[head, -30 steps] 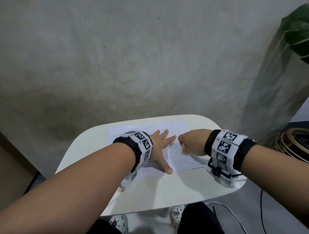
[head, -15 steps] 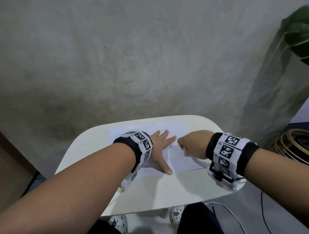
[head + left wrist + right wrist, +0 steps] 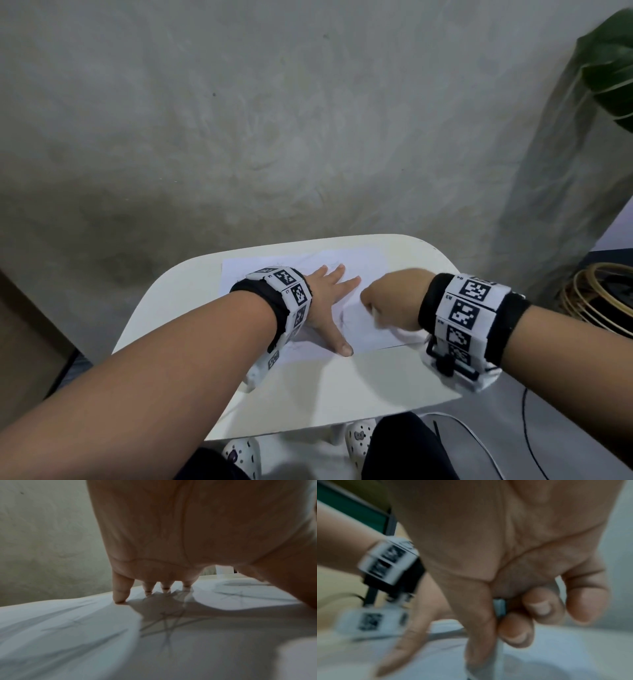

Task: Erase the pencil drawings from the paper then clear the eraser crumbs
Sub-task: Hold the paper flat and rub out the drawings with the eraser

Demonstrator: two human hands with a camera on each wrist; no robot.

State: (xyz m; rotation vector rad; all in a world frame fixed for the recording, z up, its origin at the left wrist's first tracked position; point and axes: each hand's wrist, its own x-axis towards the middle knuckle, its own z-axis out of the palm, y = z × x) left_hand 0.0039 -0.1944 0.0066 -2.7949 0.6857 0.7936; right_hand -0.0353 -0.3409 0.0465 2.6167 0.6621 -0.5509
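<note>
Rounded-corner cream plastic table, set against a grey plaster wall. White rectangular sheet of paper lying flat on the table's far half; faint grey pencil lines, crossing like a star, are legible only in the left wrist view, under the palm's shadow. Left hand, palm down on the paper, fingers straight and spread, tips touching the sheet. Right hand, a closed fist in the head view; the right wrist view alone shows thumb and curled fingers pinching a thin white eraser, lower end on the paper just beside the left thumb. Picture blurred.
</note>
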